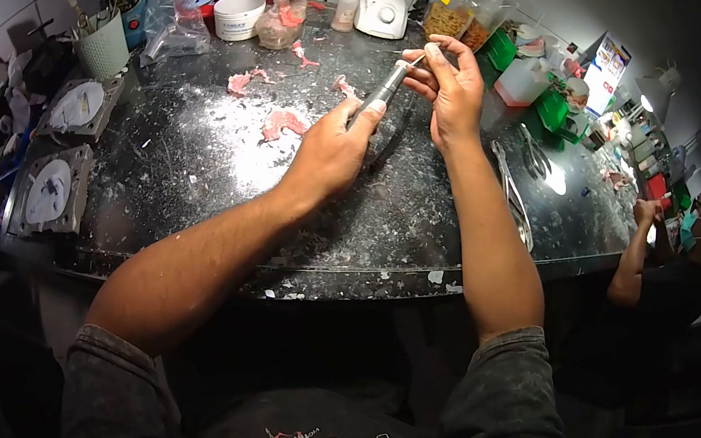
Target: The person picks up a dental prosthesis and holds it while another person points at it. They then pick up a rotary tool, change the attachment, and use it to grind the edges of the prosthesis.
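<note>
While both my forearms reach up from the bottom of the frame toward the upper middle, my left hand (332, 148) has its grip closed round the body of a slim metal handpiece (384, 91), which tilts up and to the right above the dark surface (187, 190). My right hand (454, 90) sits just beyond it, wrist bent, thumb and fingertips pinched at the handpiece's thin tip (416, 59). I count one handpiece, two square metal flasks (63, 145) stacked along the left edge of the frame, one white tub (237, 15) and one white mesh cup (105, 49) in the upper left, and several pink scraps (283, 123) lying in white dust just left of my left hand. A pair of long metal tools (515, 187) lies to the right of my right forearm. Near my elbows the surface's front edge curves past, with bare room between the dust and that edge. Another person (669, 275) works at the far right.
</note>
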`<state>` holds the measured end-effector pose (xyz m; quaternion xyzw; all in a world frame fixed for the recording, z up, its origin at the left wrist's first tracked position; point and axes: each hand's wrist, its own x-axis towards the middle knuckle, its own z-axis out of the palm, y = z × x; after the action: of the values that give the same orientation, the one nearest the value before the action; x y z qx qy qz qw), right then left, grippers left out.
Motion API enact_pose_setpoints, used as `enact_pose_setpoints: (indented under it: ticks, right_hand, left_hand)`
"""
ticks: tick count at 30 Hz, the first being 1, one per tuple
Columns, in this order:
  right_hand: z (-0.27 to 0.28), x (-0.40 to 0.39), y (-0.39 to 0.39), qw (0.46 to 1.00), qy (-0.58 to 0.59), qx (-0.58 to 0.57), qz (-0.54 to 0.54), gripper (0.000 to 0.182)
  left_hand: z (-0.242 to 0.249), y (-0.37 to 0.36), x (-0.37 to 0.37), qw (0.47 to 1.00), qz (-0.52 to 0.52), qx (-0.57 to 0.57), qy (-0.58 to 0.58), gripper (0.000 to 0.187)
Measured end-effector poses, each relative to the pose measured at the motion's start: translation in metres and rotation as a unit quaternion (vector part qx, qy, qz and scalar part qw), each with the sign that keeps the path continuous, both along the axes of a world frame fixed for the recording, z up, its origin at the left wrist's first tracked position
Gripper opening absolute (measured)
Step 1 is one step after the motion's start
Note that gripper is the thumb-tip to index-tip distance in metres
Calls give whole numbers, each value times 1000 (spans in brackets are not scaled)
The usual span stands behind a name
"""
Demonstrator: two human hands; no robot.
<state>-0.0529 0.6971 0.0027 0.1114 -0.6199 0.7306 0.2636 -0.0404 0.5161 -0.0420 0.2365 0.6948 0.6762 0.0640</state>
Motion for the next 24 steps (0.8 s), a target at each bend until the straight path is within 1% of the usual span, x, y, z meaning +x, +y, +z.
enact_pose_setpoints:
  ticks: [1,3,5,7,17,20,22,24]
  right_hand:
    - [1,2,-1,1000,-2,-9,-1,23]
    - [3,3,0,1000,3,-13,9,22]
    - [4,2,2,1000,6,-11,4,22]
    - [4,4,2,1000,7,-11,-4,21]
    - [3,2,1,1000,9,29,4,20]
    - [5,5,0,999,-7,45,4,22]
    - [6,7,-1,998,-28,58,1,20]
    - [3,6,-4,996,-47,71,34,23]
  left_hand:
    - [0,-1,-2,1000,-4,-5,4,36]
    - [-3,-3,-5,999,18,-38,24,42]
    - [1,-3,-3,999,20,-46,18,40]
    - [2,-3,1,1000,6,-20,19,35]
    - [6,-5,5,999,0,-38,18,35]
    - [5,-6,6,998,9,-60,8,39]
    - [2,-3,5,999,-22,7,-23,32]
    - [1,-3,5,999,-11,16,-42,31]
